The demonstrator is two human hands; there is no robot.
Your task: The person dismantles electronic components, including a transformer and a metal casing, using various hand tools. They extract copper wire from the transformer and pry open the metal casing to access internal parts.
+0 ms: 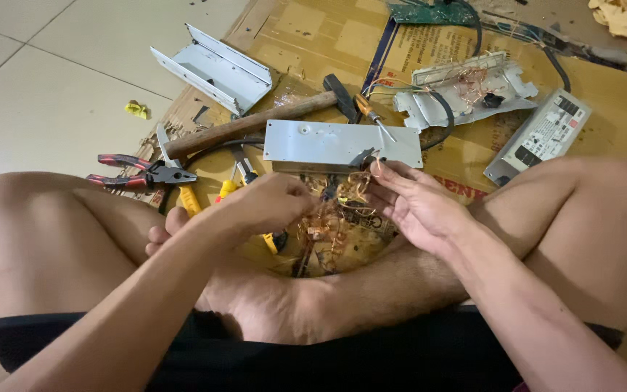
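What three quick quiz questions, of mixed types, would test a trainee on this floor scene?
1. True or false: the wooden-handled hammer lies on the flattened brown cardboard.
2. Which tool lies beside the person's left knee? A) red-and-black-handled pliers B) a saw C) a wrench
3. What do the left hand and right hand work at?

Key:
1. True.
2. A.
3. A tangle of thin copper wire, in front of the flat grey metal casing.
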